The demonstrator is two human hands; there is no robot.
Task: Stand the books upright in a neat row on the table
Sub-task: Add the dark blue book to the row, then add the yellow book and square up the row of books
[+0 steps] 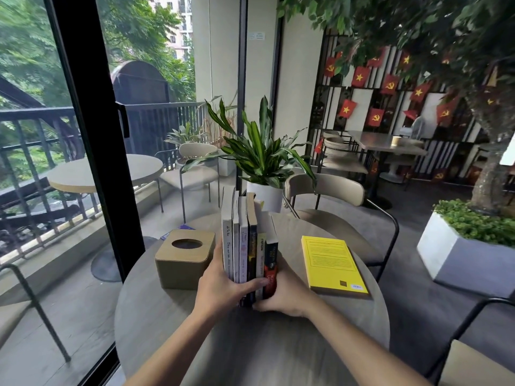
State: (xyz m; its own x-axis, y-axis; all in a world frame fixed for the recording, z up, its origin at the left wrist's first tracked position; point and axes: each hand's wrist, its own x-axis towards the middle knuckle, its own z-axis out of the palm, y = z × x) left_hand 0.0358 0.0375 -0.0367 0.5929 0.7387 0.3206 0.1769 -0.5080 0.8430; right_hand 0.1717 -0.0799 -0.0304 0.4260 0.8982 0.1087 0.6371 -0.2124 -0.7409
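Several books (245, 240) stand upright in a tight row in the middle of the round grey table (217, 335), spines facing me. My left hand (223, 285) presses against the row's left side, fingers wrapped across the lower spines. My right hand (284, 293) cups the right side at the base, against the black-and-red book (271, 263). A yellow book (333, 264) lies flat on the table to the right, apart from the row.
A wooden tissue box (184, 259) sits just left of the row, close to my left hand. A potted plant (263, 190) stands behind the books. A beige chair (328, 190) is at the table's far side. A glass door is at left.
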